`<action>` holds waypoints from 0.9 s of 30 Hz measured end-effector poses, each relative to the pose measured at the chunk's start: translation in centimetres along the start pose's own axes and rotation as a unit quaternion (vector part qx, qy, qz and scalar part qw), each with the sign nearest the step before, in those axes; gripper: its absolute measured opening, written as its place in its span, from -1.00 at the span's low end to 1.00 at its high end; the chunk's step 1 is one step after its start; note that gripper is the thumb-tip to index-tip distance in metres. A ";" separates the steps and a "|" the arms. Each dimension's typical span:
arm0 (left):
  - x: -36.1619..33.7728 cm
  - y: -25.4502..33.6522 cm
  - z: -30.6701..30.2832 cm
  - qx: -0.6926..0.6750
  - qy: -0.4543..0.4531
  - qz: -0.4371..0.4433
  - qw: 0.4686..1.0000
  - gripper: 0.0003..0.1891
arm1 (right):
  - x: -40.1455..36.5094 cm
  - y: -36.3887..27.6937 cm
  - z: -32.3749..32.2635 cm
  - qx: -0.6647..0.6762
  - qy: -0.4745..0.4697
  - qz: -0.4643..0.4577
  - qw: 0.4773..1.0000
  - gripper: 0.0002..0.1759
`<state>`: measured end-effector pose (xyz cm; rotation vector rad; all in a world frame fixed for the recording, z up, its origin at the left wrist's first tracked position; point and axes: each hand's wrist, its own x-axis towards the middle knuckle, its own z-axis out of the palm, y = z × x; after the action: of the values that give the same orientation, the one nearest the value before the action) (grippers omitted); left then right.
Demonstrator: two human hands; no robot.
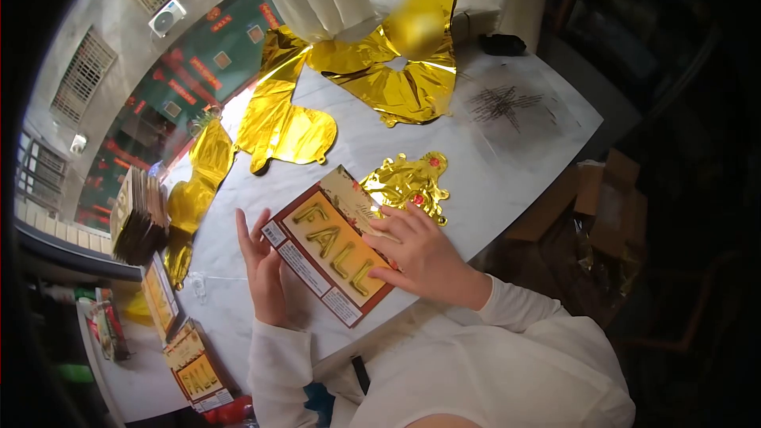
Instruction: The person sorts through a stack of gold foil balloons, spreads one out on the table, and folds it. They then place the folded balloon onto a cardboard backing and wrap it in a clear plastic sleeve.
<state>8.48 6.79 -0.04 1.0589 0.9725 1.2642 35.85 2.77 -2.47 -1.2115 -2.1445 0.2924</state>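
You're squaring card (329,246) on table (491,174): left hand (265,269) bracing edge, fingers together; right hand (420,257) pressing flat, fingers spread (foil balloon (406,182) just beside). Next move probably needing corner pinch.

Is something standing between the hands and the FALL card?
Nothing visible does. The right hand lies on the FALL card, the left hand touches its left edge. A gold foil piece lies beyond its far corner.
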 end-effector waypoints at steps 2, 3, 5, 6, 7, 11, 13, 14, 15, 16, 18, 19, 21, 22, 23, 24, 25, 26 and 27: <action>-0.1 -0.9 0.3 0.396 0.031 0.190 0.898 -0.06 | 0.0 0.0 0.0 -0.003 0.003 0.002 1.000 -0.39; -0.3 -0.1 1.8 0.503 0.027 0.253 0.826 -0.08 | -0.1 0.1 0.1 -0.002 0.003 0.002 1.000 -0.39; -0.3 0.9 3.2 0.560 -0.035 0.271 0.782 -0.11 | -0.1 0.1 0.2 -0.012 0.005 -0.004 1.000 -0.39; -0.3 1.2 3.7 0.611 -0.097 0.286 0.732 -0.14 | 0.0 0.0 0.1 -0.012 0.005 -0.004 1.000 -0.39; -0.2 1.5 4.4 0.590 -0.150 0.247 0.754 -0.24 | 0.0 -0.1 0.0 -0.013 0.004 0.000 1.000 -0.41; 0.1 -0.1 4.9 0.658 -0.258 0.180 0.684 -0.30 | 0.1 0.0 -0.1 -0.005 0.010 0.001 1.000 -0.48; 0.1 -0.3 4.8 0.659 -0.255 0.196 0.680 -0.30 | 0.3 0.4 -0.6 0.015 0.005 -0.011 1.000 -0.51; 0.1 -0.4 4.8 0.661 -0.253 0.211 0.674 -0.30 | 0.5 0.8 -1.0 0.036 0.001 -0.022 0.999 -0.54; 0.1 -0.5 4.7 0.655 -0.248 0.220 0.679 -0.33 | 0.8 1.4 -1.5 0.034 -0.001 -0.020 0.999 -0.54; 0.1 -0.5 4.8 0.653 -0.248 0.219 0.682 -0.33 | 1.5 2.3 -2.4 0.085 -0.035 0.012 0.996 -0.56; -0.1 -0.3 4.9 0.657 -0.243 0.220 0.679 -0.34 | 3.7 4.3 -3.8 0.109 -0.052 0.029 0.992 -0.58; -0.1 -0.4 4.8 0.655 -0.241 0.218 0.682 -0.34 | 5.1 5.4 -4.4 0.084 -0.033 0.014 0.996 -0.58; -0.2 -0.5 4.8 0.654 -0.244 0.201 0.688 -0.33 | 7.6 8.6 -3.9 0.048 -0.033 -0.017 0.998 -0.55; -0.2 -0.5 4.9 0.652 -0.243 0.202 0.690 -0.33 | 8.7 9.8 -3.9 0.012 -0.028 -0.047 0.998 -0.52; -0.2 -0.5 4.9 0.651 -0.240 0.202 0.691 -0.33 | 9.9 10.2 -4.4 0.010 -0.031 -0.047 0.998 -0.52; -0.3 -0.6 4.9 0.651 -0.238 0.203 0.692 -0.33 | 11.3 10.1 -5.0 0.009 -0.139 -0.008 0.990 -0.46; -0.3 -0.6 4.9 0.648 -0.238 0.203 0.694 -0.33 | 12.3 10.0 -5.3 0.008 -0.245 0.032 0.969 -0.41; -0.2 -0.5 4.9 0.650 -0.235 0.205 0.693 -0.33 | 13.0 10.2 -5.1 0.007 -0.247 0.035 0.968 -0.41; -0.2 -0.6 4.9 0.651 -0.235 0.207 0.691 -0.33 | 13.5 10.4 -4.9 0.001 -0.289 0.080 0.954 -0.36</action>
<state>13.36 6.19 0.64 2.6780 1.2191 0.3445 41.16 19.02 2.06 -1.4290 -2.5260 0.8055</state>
